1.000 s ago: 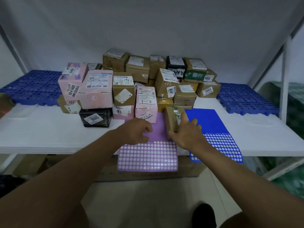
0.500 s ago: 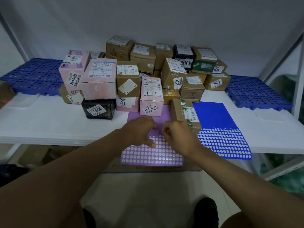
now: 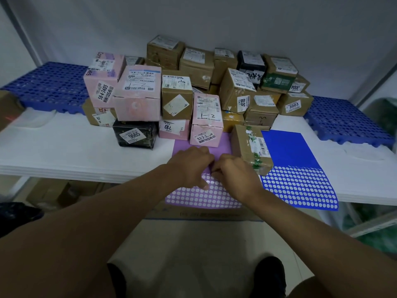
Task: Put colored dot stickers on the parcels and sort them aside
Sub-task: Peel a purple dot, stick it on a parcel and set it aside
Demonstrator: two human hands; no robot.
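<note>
A purple sticker sheet (image 3: 204,198) lies on the white table (image 3: 64,151) and hangs over its front edge, with white dots in its lower half. My left hand (image 3: 190,166) rests knuckles-up on it with its fingers curled down, one fingertip on the dots. My right hand (image 3: 235,176) meets it and pinches at the top row of dots; the fingertips are hidden. A brown parcel with green tape (image 3: 247,145) stands free just right of my right hand. Beside it lies a blue sticker sheet (image 3: 285,151). A pink parcel (image 3: 206,121) stands on the purple sheet's far end.
A pile of several brown, pink and black parcels (image 3: 234,93) fills the table's back, with a black one marked 9665 (image 3: 134,134) at front left. Blue plastic pallets lie at the far left (image 3: 49,87) and far right (image 3: 343,123). A cardboard box (image 3: 204,214) stands under the table edge.
My right hand let go of the brown parcel and moved left onto the purple sheet, meeting my left hand. The parcel stays where it was set down.
</note>
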